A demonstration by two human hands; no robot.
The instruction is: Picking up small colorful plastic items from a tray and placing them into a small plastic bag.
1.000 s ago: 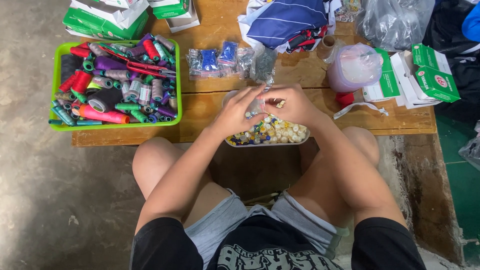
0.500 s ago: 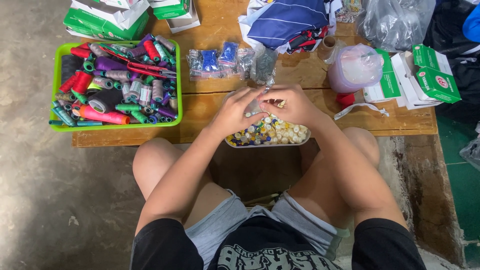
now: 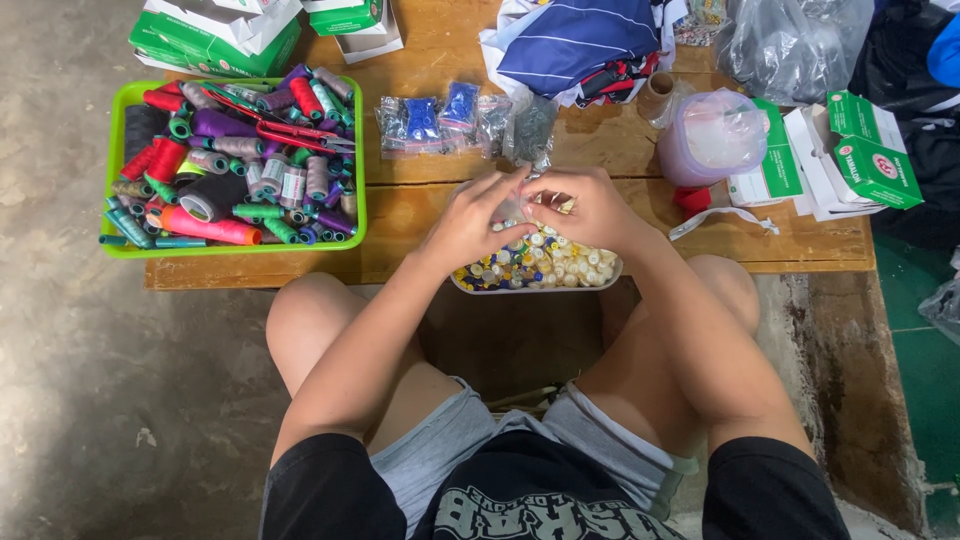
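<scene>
Both my hands meet over a shallow tray of mixed buttons (image 3: 545, 268) at the front edge of a low wooden table (image 3: 420, 215). My left hand (image 3: 472, 218) and my right hand (image 3: 588, 208) pinch a small clear plastic bag (image 3: 515, 205) between their fingertips, just above the buttons. A small pale button shows at my right fingertips. The bag's contents are too small to make out.
A green basket (image 3: 112, 170) full of thread spools, with red scissors (image 3: 290, 130) on top, sits at the left. Small bags of blue buttons (image 3: 440, 115), folded striped cloth (image 3: 585, 40), a lilac container in a bag (image 3: 705, 140) and green-and-white boxes (image 3: 850, 150) lie behind. My bare knees flank the tray.
My hands stay over the tray; the fingers have shifted slightly around the small bag. Nothing else has moved.
</scene>
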